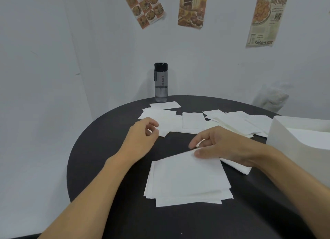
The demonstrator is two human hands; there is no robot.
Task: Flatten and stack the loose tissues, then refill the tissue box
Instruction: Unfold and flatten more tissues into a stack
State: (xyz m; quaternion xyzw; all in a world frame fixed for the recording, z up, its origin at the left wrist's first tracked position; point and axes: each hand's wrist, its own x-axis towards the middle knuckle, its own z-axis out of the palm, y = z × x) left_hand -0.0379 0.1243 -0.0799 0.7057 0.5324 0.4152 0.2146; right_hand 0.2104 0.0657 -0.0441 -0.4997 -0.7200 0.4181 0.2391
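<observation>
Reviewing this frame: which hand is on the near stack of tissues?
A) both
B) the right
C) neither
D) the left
B: the right hand holds the far edge of the top sheet of the stack, while the left hand is away from it, by the loose tissues farther back on the table.

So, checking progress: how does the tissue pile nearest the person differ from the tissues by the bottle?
The near stack is layered and roughly squared; the far tissues lie scattered, overlapping loosely. The right hand pinches the near stack's top sheet; the left hand is only at the far tissues' edge. Both are white, on the black table.
</observation>
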